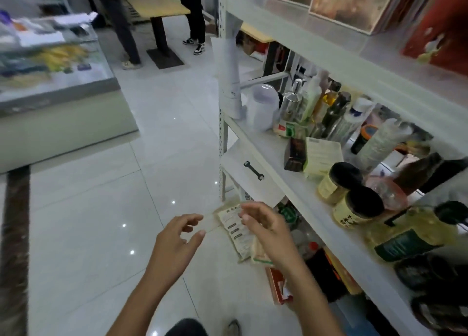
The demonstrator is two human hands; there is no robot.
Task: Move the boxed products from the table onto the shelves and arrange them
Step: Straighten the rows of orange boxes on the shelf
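I see both hands empty, left hand (177, 236) and right hand (263, 226) half-open in front of the shelves (286, 158), 2 small boxes (314, 157) already on the middle shelf, so probably between loads: next, back to the bench for another.

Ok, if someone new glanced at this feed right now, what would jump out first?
Probably the two bare hands, left hand and right hand, raised empty in the lower middle, above the tiled floor. Next, the white shelf on the right, its middle level crowded with bottles and two black-lidded jars, with big boxes on the level above.
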